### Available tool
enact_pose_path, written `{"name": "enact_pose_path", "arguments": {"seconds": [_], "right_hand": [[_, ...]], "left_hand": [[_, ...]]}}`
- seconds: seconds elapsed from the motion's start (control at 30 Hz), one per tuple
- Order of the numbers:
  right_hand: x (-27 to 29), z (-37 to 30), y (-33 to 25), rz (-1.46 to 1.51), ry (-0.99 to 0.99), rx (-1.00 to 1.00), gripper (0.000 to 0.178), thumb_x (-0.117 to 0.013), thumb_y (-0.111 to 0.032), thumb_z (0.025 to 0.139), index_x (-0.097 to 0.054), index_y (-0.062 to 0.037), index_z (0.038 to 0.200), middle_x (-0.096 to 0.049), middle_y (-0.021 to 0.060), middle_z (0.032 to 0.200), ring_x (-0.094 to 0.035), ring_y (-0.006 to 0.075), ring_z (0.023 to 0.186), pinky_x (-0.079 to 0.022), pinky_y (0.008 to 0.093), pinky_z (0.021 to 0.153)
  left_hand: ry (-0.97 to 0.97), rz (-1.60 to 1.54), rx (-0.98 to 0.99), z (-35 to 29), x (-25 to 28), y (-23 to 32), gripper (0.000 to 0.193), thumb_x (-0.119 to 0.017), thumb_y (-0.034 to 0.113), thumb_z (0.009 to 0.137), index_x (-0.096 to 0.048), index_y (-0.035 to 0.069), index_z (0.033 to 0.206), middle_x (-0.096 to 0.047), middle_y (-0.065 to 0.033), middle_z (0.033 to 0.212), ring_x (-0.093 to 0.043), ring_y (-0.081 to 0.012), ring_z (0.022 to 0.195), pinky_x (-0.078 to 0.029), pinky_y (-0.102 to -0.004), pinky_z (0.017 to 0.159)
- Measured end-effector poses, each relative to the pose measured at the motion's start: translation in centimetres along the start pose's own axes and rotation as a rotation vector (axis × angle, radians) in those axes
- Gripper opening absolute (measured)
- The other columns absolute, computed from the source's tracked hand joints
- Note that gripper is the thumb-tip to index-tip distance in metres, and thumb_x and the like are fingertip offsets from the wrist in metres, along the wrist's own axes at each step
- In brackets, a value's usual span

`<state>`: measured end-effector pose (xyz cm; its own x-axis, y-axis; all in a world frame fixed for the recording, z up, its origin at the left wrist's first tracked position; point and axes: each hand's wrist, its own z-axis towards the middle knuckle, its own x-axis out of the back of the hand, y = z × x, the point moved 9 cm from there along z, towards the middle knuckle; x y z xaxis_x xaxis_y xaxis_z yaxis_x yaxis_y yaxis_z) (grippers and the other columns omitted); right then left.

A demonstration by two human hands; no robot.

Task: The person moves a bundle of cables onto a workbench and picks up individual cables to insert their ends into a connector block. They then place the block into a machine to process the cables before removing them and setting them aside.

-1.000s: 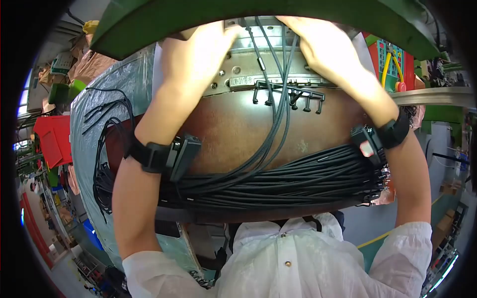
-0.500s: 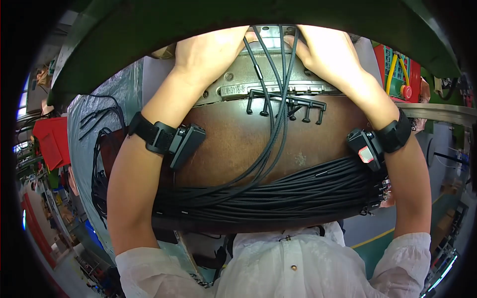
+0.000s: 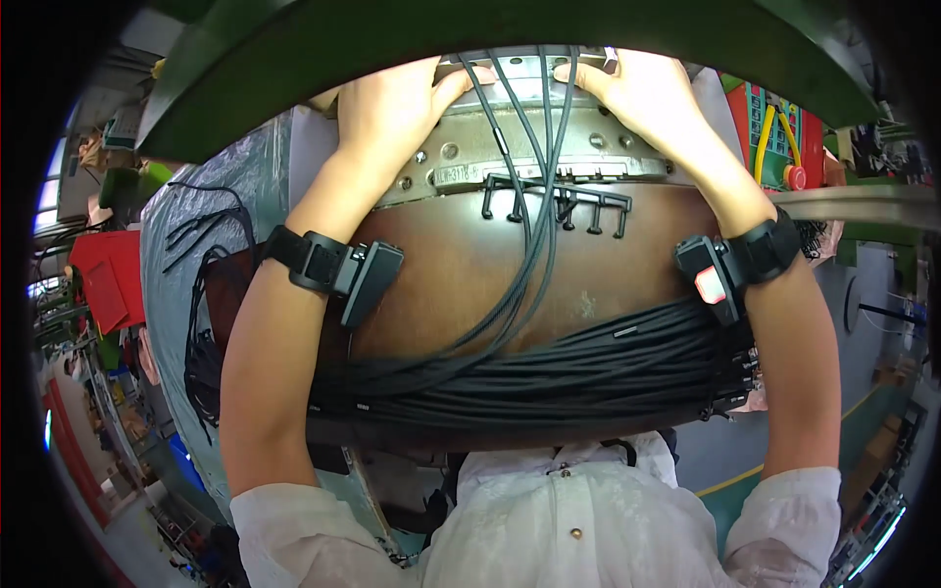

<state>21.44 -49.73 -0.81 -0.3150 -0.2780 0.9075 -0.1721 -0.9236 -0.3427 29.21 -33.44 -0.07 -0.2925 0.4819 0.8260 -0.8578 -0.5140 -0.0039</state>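
My left hand (image 3: 392, 103) and my right hand (image 3: 655, 90) reach over a metal mould (image 3: 529, 127) at the far side. Each thumb is stretched inward over the metal, close to the cables; the other fingers are hidden behind a green machine edge (image 3: 510, 31). Several thin black cables (image 3: 537, 265) run from the mould between my hands, over a brown curved surface (image 3: 431, 284), into a thick bundle of black cables (image 3: 549, 372) near my body. A black comb-like plastic piece with short pegs (image 3: 598, 199) lies at the mould's near edge, beneath the cables.
Green machine housing overhangs the mould. On the right are a red and green control panel with a yellow guard (image 3: 767, 147) and a metal bar (image 3: 853, 208). Clear plastic sheeting (image 3: 186, 323) with loose black cables lies left, beside a red bin (image 3: 108, 279). A black device is strapped to each wrist.
The view has shifted slightly. My hands sit a little lower in it and farther apart, so both thumbs and more of the mould show. The cables' far ends appear more spread.
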Motion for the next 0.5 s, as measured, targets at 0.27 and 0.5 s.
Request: {"name": "enact_pose_path", "arguments": {"seconds": [0.27, 0.5], "right_hand": [[12.0, -19.4, 3.3, 0.722, 0.217, 0.222, 0.026, -0.05, -0.004, 0.085, -0.055, 0.0004, 0.111, -0.058, 0.0179, 0.111, -0.056, 0.0282, 0.102, -0.045, 0.0352, 0.088], [-0.3, -40.1, 12.4, 0.179, -0.235, -0.518, 0.052, -0.049, -0.011, 0.085, -0.036, 0.0011, 0.134, -0.034, 0.0147, 0.141, -0.028, 0.0264, 0.132, -0.019, 0.0361, 0.109]], "left_hand": [[-0.871, -1.097, 0.111, -12.6, 9.4, 5.5, 0.056, -0.058, 0.032, 0.087, -0.043, 0.0, 0.13, -0.046, -0.0199, 0.131, -0.04, -0.0305, 0.126, -0.032, -0.0341, 0.103], [-0.944, -0.336, 0.926, -39.5, 7.3, 7.2, 0.031, -0.051, 0.018, 0.087, -0.057, 0.001, 0.112, -0.058, -0.0191, 0.112, -0.052, -0.0331, 0.106, -0.038, -0.0386, 0.095]]}}
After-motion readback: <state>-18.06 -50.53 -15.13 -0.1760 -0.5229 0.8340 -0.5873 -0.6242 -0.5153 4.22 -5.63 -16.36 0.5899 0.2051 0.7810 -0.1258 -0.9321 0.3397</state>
